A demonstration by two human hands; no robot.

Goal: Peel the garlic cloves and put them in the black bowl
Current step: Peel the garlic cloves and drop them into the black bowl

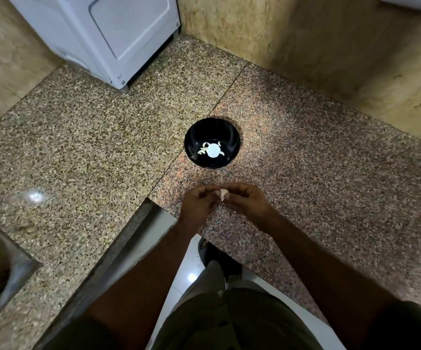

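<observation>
**Mid-peel, near the counter's front edge**

We judge we are peeling: our left hand (199,200) and right hand (244,199) both pinch one small white garlic clove (223,193) with curled fingertips. Next — drop it bare into the round black bowl (232,137) on the speckled granite counter (305,173), toward its back corner, which already holds peeled cloves (203,150).

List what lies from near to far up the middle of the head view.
Garlic clove pinched between left hand and right hand → black bowl holding peeled cloves → white appliance.
</observation>
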